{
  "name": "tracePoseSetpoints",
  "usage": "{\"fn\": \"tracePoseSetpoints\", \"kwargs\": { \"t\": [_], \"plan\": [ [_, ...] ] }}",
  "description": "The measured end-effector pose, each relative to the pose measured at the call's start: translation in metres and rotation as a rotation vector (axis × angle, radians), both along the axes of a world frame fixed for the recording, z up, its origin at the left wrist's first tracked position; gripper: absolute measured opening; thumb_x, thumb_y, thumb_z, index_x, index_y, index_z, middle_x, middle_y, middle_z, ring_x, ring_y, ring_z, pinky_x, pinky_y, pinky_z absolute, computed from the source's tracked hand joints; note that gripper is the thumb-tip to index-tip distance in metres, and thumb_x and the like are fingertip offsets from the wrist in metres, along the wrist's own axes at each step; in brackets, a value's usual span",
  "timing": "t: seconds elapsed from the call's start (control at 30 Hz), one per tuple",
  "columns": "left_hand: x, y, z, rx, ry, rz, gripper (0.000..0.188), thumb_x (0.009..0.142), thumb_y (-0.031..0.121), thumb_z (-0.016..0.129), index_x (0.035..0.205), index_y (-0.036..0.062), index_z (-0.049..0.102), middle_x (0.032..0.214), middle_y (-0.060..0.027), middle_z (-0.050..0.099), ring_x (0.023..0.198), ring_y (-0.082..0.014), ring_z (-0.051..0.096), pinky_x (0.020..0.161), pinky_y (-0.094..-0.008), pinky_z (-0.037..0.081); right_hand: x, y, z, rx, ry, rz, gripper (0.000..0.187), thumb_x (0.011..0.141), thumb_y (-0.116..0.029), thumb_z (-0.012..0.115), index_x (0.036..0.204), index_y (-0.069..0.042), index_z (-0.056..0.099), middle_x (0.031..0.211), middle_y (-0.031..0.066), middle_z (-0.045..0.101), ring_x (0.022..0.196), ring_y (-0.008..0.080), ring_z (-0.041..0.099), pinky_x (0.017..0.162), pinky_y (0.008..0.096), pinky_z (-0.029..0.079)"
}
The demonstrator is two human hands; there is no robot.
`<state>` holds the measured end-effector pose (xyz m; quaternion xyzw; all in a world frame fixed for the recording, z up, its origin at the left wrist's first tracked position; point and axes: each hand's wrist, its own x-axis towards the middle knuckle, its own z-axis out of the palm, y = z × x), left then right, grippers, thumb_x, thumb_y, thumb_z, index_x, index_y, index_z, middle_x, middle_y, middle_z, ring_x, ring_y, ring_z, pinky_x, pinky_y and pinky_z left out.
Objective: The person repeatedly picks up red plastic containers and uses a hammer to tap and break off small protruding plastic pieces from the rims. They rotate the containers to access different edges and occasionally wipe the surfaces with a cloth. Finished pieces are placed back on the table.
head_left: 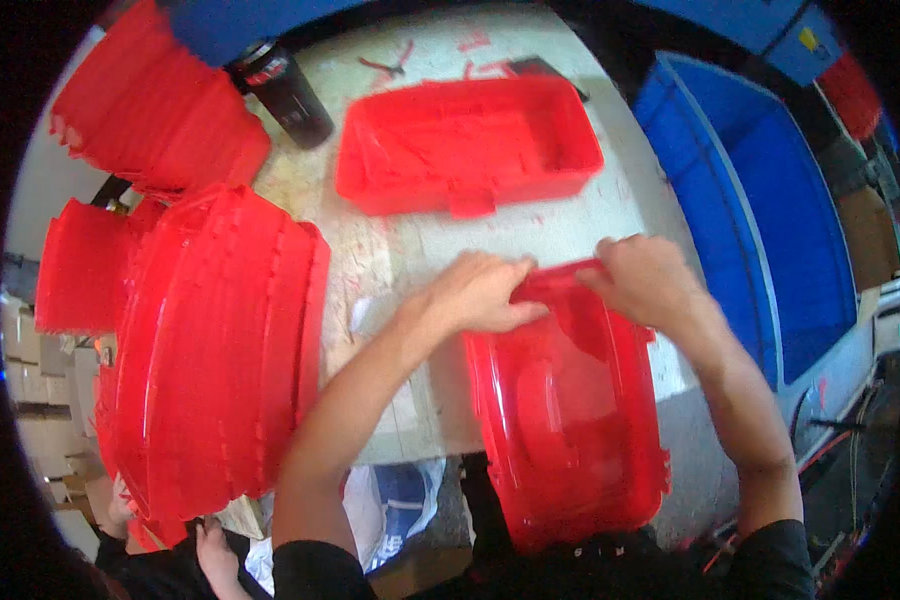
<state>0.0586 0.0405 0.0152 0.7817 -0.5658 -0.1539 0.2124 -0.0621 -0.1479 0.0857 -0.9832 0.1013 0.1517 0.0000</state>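
A glossy red plastic lid (570,430) lies lengthwise before me, its far end on the table and its near end by my body. My left hand (482,290) grips the far left corner, thumb pressed against the rim. My right hand (646,280) holds the far right corner with its fingers curled over the edge. Beyond both hands stands a red plastic box (470,140), its hollow inside facing up and a small tab on its near side.
Tall stacks of nested red plastic parts (220,350) crowd the left. Behind them stands a black can-like cup (288,98), near pliers (385,65) and red scraps on the table (370,260). Large blue bins (730,210) stand at right. Another person's hand (215,550) shows lower left.
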Motion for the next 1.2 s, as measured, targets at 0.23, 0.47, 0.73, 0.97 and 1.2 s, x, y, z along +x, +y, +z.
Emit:
{"fn": "tracePoseSetpoints", "kwargs": {
  "t": [0.23,0.47,0.73,0.97,1.2],
  "plan": [
    [-0.004,0.021,0.014,0.199,0.016,0.282,0.06,0.094,0.06,0.054,0.088,0.0038,0.074,0.085,-0.0271,0.069,0.085,-0.0439,0.068,0.076,-0.053,0.054,0.187,0.007,0.001,0.423,-0.427,0.259,0.023,0.09,-0.022,0.062,0.105,-0.009,0.073,0.107,0.0158,0.072,0.099,0.0375,0.069,0.084,0.05,0.055],
    [-0.009,0.05,0.015,0.312,0.037,0.509,0.054,0.096,0.057,0.053,0.095,0.0064,0.073,0.09,-0.0241,0.07,0.088,-0.0446,0.067,0.078,-0.0537,0.053,0.285,0.065,-0.088,0.255,-0.306,0.172,0.026,0.091,-0.019,0.059,0.111,-0.008,0.074,0.121,0.0175,0.069,0.112,0.0324,0.068,0.091,0.0457,0.056],
    [-0.045,0.103,0.03,0.414,0.098,0.766,0.058,0.099,0.054,0.048,0.1,0.0018,0.073,0.095,-0.0288,0.069,0.094,-0.046,0.067,0.085,-0.0524,0.052,0.171,-0.013,-0.008,1.539,-0.607,0.027,0.015,0.099,-0.015,0.057,0.088,-0.008,0.064,0.079,-0.0031,0.058,0.07,0.0106,0.053,0.056,0.0298,0.04],
    [-0.088,0.074,0.101,-0.335,0.249,0.669,0.035,0.096,0.021,0.063,0.126,0.0022,0.061,0.097,-0.0182,0.072,0.089,-0.0273,0.072,0.078,-0.0363,0.056,-0.017,-0.018,0.021,2.424,-0.304,-0.091,0.012,0.098,-0.021,0.06,0.105,-0.011,0.057,0.071,0.0007,0.051,0.054,0.0085,0.04,0.048,0.0251,0.031],
    [-0.12,-0.015,0.095,-0.646,0.379,0.138,0.031,0.092,0.003,0.066,0.123,0.0013,0.062,0.107,-0.0148,0.069,0.085,-0.0216,0.071,0.075,-0.0327,0.055,-0.101,-0.007,-0.004,2.504,-0.247,-0.216,0.024,0.097,-0.021,0.064,0.116,-0.011,0.053,0.079,0.0049,0.055,0.053,0.01,0.047,0.045,0.0227,0.035]
  ]
}}
